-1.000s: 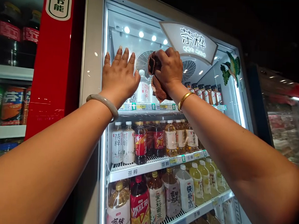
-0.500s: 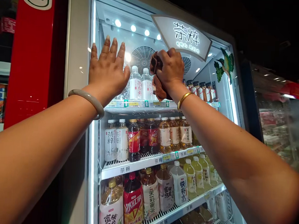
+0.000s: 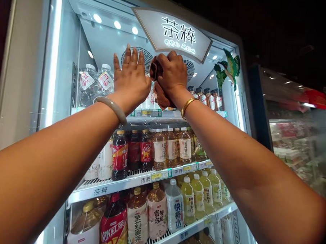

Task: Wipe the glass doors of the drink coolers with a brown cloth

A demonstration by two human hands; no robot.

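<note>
My left hand (image 3: 131, 77) is spread at the glass front of a lit drinks fridge (image 3: 27, 69), fingers pointing up; whether the palm touches the glass I cannot tell. Just to its right, my right hand (image 3: 172, 74) is closed around a brown cloth (image 3: 161, 95) that bunches out at its left side and hangs below. Both hands are below the fan-shaped lit sign (image 3: 180, 35). A grey bangle (image 3: 111, 108) circles my left wrist and a gold bangle (image 3: 189, 107) my right. Behind the hands, water bottles (image 3: 105, 82) are partly hidden.
Shelves of bottled drinks (image 3: 159, 148) fill the fridge, with price tags along the shelf edges. A green bird decoration (image 3: 230, 67) is at the upper right of the glass. Farther right stands another stocked display case (image 3: 289, 138), blurred.
The view has shifted right, so the fridge and sign appear farther left and the red panel has left the picture. My left hand is now closer to my right, which still grips the cloth.
</note>
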